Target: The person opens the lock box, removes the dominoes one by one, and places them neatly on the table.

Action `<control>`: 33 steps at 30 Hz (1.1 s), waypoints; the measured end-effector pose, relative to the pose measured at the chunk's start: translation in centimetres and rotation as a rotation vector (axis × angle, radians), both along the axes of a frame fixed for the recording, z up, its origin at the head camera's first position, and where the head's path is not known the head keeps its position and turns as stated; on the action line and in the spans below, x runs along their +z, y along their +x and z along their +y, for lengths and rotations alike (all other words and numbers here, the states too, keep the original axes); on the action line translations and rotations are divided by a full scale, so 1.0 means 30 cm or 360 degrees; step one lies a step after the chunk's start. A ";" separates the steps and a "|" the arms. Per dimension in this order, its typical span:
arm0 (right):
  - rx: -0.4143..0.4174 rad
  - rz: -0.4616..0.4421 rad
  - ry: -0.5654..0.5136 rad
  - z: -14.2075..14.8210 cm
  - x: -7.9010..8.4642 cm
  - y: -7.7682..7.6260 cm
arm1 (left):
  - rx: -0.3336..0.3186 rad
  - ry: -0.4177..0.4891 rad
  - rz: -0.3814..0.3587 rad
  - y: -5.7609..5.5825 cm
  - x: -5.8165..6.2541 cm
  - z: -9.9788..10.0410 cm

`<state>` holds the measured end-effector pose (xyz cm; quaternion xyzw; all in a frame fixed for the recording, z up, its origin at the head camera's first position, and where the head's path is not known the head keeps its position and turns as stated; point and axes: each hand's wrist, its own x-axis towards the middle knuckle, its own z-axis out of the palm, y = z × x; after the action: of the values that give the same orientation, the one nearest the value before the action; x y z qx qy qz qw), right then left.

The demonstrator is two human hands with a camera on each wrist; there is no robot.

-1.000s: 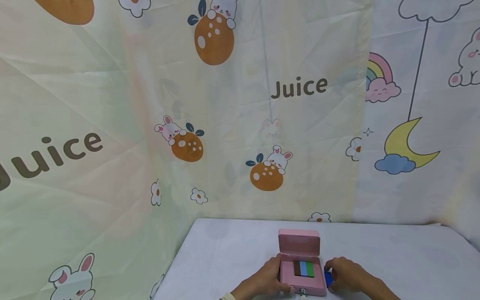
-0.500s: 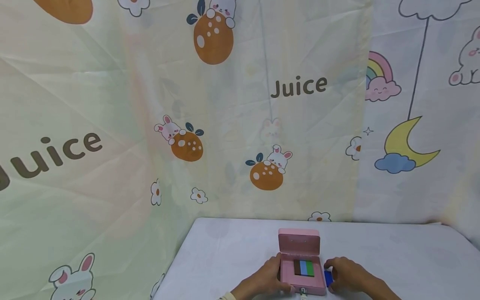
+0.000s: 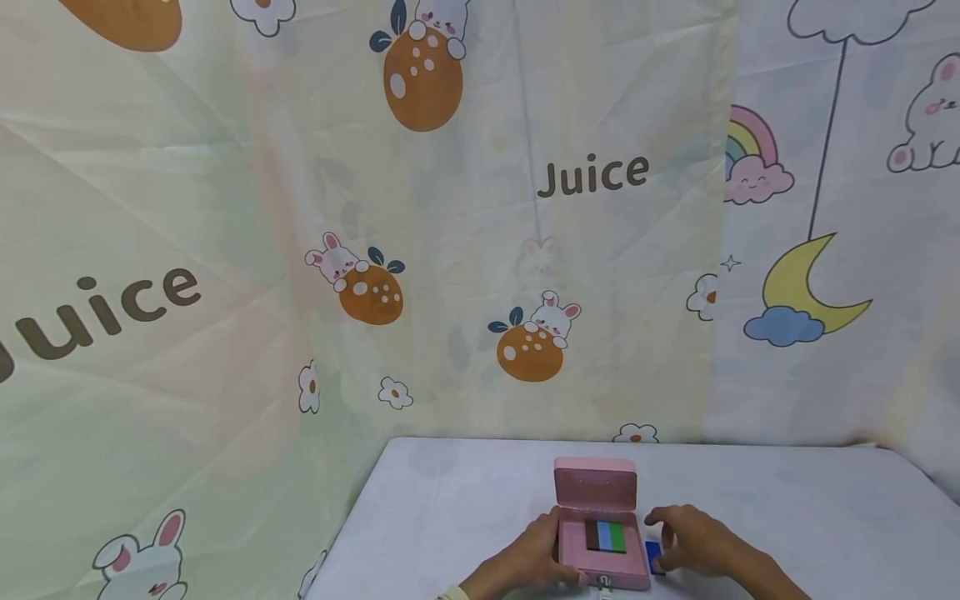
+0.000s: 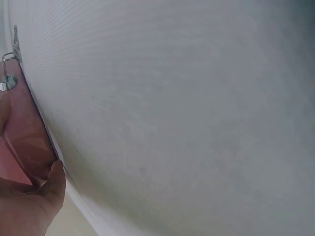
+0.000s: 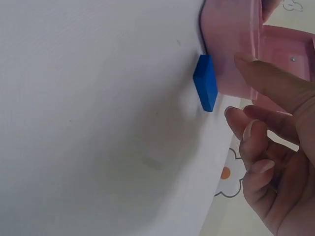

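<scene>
A small pink metal cash box (image 3: 624, 578) stands on the table with its lid (image 3: 596, 488) raised. My left hand (image 3: 528, 554) grips its left side, thumb at the front corner; the left wrist view shows the fingers (image 4: 56, 184) against the box wall. Inside lie brown, light blue and green blocks (image 3: 605, 537) side by side. A dark blue block (image 5: 205, 83) rests on the table along the box's right side. Beside it my right hand (image 3: 696, 542) hovers with loosely bent fingers, thumb and fingers apart and nothing between them.
Keys (image 3: 604, 592) hang from the lock at the front of the box. The white table (image 3: 450, 483) reaches back to a printed cloth curtain (image 3: 450, 208) that also lines the left and right sides.
My right hand has let go of the dark blue block, its fingers spreading slightly and drawing back to the right. The block stays beside the box; my left hand keeps its grip.
</scene>
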<state>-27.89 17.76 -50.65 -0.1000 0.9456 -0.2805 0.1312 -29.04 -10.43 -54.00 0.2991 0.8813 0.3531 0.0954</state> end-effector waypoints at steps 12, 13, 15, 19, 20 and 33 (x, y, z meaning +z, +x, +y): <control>0.0007 0.0110 -0.0020 -0.027 0.055 0.005 | -0.0039 -0.0006 0.0042 -0.003 -0.015 -0.002; 0.0012 0.0128 -0.0030 -0.029 0.060 0.005 | -0.0035 -0.0013 0.0041 -0.003 -0.015 -0.002; 0.0047 0.0166 -0.0053 -0.036 0.071 0.002 | -0.0017 -0.0021 0.0033 -0.003 -0.015 -0.003; 0.0109 0.0215 -0.0094 -0.057 0.091 -0.003 | 0.0020 -0.0028 0.0021 -0.006 -0.013 -0.004; 0.0118 0.0221 -0.0095 -0.065 0.095 -0.005 | 0.0025 -0.0027 0.0020 -0.007 -0.014 -0.005; 0.0254 0.0330 -0.0122 -0.155 0.098 -0.021 | 0.0033 -0.0032 -0.0004 -0.003 -0.007 -0.010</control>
<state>-28.54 13.11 -47.70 -0.2084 0.9317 -0.2932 0.0508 -29.12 -10.71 -54.22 0.2886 0.8878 0.3456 0.0958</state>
